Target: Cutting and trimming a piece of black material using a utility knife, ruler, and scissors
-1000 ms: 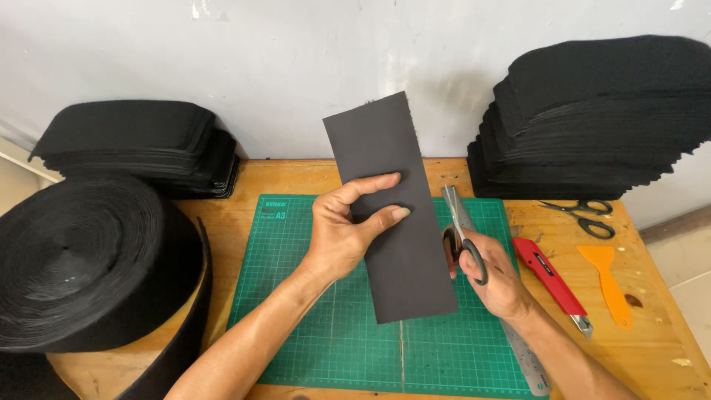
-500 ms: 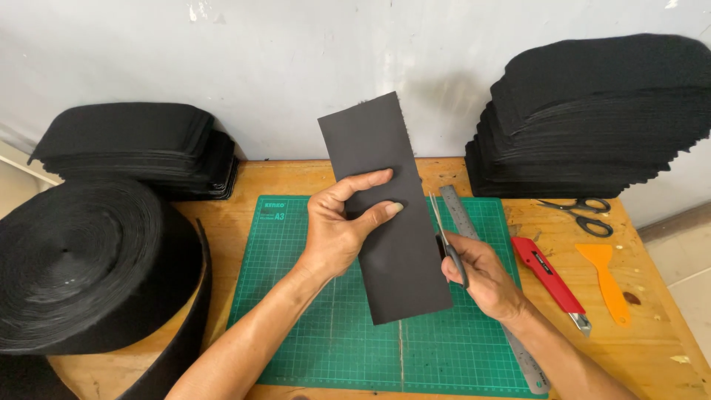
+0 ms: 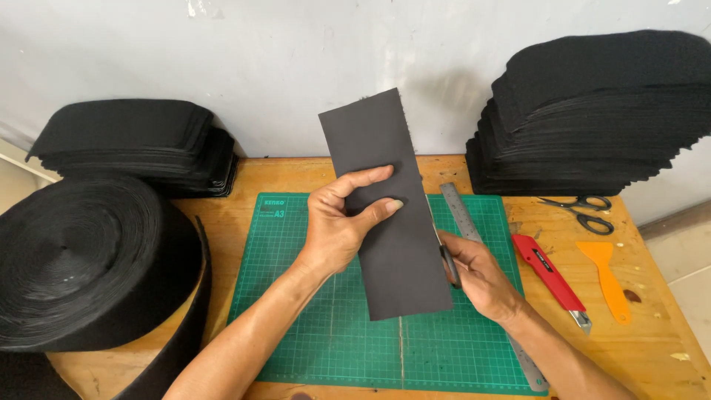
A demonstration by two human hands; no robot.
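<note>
— What are the hands doing?

— The left hand (image 3: 337, 226) grips a long black sheet (image 3: 389, 222), held tilted above the green cutting mat (image 3: 311, 326). The right hand (image 3: 481, 278) is clenched around scissors (image 3: 446, 259) at the sheet's right edge.

— Any containers?

— None in view. On the desk (image 3: 652, 333), black pieces sit stacked far left (image 3: 133, 144) and far right (image 3: 592, 111), and a big black roll (image 3: 81, 259) stands near left. A steel ruler (image 3: 463, 215), red knife (image 3: 555, 278), orange scraper (image 3: 609, 278) and a second pair of scissors (image 3: 581, 211) lie to the right.
</note>
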